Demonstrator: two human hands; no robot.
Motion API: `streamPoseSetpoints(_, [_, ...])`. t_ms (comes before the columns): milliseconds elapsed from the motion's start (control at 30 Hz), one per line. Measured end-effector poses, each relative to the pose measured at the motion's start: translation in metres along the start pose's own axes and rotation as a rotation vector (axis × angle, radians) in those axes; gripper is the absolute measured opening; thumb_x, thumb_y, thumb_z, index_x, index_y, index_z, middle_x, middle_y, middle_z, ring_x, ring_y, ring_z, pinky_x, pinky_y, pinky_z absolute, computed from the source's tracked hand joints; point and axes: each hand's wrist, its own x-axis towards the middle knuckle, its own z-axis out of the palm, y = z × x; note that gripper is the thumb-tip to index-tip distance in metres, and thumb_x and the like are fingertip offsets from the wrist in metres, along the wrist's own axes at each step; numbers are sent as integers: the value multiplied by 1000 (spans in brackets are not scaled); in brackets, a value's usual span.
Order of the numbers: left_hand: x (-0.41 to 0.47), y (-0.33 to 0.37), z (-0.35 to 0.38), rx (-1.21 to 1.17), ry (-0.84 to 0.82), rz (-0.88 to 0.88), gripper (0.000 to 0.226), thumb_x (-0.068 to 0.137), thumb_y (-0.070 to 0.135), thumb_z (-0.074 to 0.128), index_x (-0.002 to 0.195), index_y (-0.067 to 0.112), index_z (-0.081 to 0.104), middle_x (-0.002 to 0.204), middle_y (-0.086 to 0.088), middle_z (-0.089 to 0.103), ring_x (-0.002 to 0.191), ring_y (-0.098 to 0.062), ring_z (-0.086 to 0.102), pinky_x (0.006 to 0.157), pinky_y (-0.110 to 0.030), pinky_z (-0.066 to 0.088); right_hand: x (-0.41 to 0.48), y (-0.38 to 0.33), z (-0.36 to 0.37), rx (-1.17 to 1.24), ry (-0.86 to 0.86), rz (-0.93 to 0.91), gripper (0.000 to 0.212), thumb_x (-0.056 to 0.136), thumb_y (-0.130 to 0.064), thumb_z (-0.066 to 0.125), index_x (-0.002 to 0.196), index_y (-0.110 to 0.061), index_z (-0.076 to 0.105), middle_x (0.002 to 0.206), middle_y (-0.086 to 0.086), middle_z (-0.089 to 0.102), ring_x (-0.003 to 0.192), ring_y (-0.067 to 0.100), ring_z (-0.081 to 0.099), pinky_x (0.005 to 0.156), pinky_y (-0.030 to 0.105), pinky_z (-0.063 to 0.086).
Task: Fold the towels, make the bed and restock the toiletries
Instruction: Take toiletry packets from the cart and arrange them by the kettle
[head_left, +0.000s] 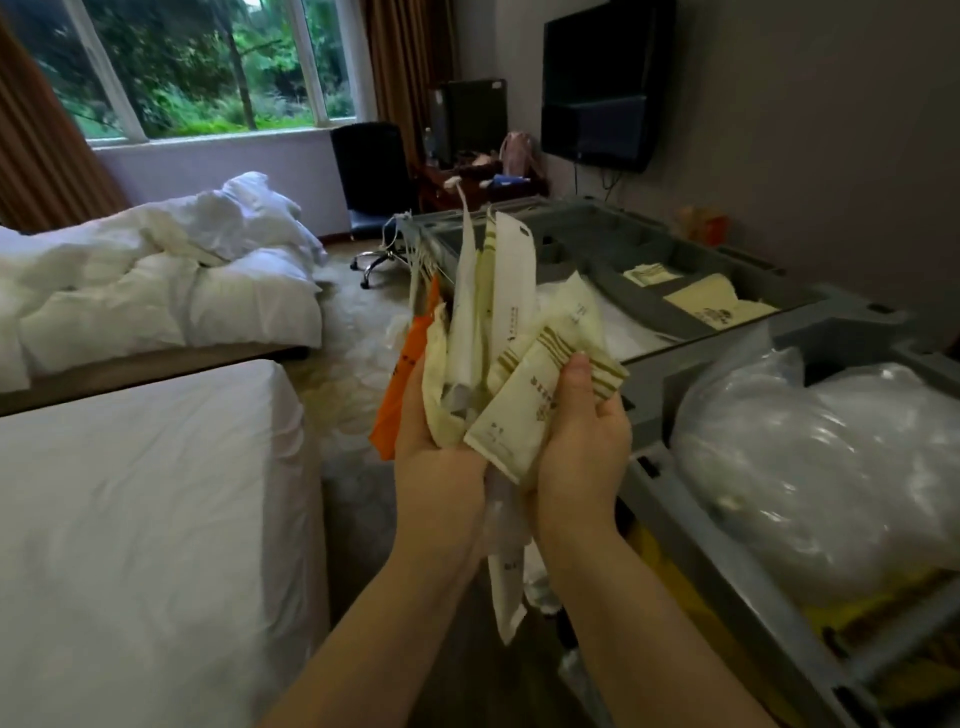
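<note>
A fanned bundle of cream toiletry packets (511, 332), with one orange packet (405, 384) at its left side, is held between both hands in front of me. My left hand (441, 457) cups the bundle from the left and below. My right hand (582, 436) grips it from the right, thumb pressed on a striped packet. One long packet (506, 592) hangs down between my wrists. The near bed (145, 519) has a smooth white sheet. The far bed (156, 280) carries a crumpled white duvet and pillows.
A grey housekeeping cart (810, 312) stands at my right, its top tray holding more cream packets (719, 306) and a clear plastic bag (821, 467). Beyond are a black office chair (371, 176), a desk (478, 182), a wall television (602, 83) and the window (197, 67).
</note>
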Motion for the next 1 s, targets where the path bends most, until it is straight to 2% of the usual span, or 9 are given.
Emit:
streamPoseSetpoints(67, [33,-1,-1,-82,-11,-45,38,90,-4,51,127,5,51,115,-13,65,101,-26,66,57,-18,55,20,16,13,-9,24,17,15,95,-31,50,91,-24,63,80,-9,71,72,2,69,58,18,56])
streamPoseSetpoints(167, [92,-6,-5,-154,-45,-75,44,87,-4,58,128,10,52,108,-14,69,86,-24,71,62,-35,58,61,48,33,-70,26,51,18,94,-33,52,91,-19,63,80,-3,71,72,9,70,61,24,58])
streamPoseSetpoints(267, [159,-14,-6,-147,-57,-108,42,90,-1,56,130,9,50,108,-18,68,82,-26,71,60,-34,57,114,81,64,-113,4,6,17,92,-35,54,93,-21,64,89,1,71,83,15,70,72,31,59])
streamPoseSetpoints(433, [277,7,-8,-79,-36,-77,43,88,20,61,129,10,52,112,-23,64,73,-19,71,58,-29,55,204,116,154,-145,-115,-44,21,92,-34,54,101,-17,63,91,2,71,83,14,69,75,33,59])
streamPoseSetpoints(533, [336,22,-8,-93,-21,-56,63,68,44,64,124,15,57,111,-13,68,89,-20,71,72,-37,55,246,126,200,-152,-154,-84,23,92,-32,56,105,-14,63,95,1,70,85,9,69,74,27,58])
streamPoseSetpoints(633, [388,19,0,-162,-95,-78,57,65,35,66,119,18,58,103,-6,72,91,-21,70,68,-34,56,290,135,224,-176,-162,-126,20,91,-29,57,102,-15,65,90,-1,71,82,9,69,71,28,58])
streamPoseSetpoints(800, [480,-20,36,-173,-221,-178,65,64,24,65,128,13,53,97,-7,72,81,-20,72,57,-29,56,378,155,233,-171,35,-223,11,92,-25,58,86,-20,65,75,-5,69,68,3,66,60,20,54])
streamPoseSetpoints(900, [533,-44,64,-207,-406,-290,59,71,20,63,129,15,53,95,-7,73,82,-21,72,57,-30,56,430,164,232,-145,207,-295,14,93,-22,56,82,-20,65,66,-9,68,63,0,65,56,17,51])
streamPoseSetpoints(1000, [580,-69,94,-84,-630,-405,43,86,14,60,128,24,55,93,-3,73,81,-19,72,58,-31,57,472,172,231,-95,405,-306,13,95,-26,52,88,-26,63,71,-14,70,69,0,67,60,16,53])
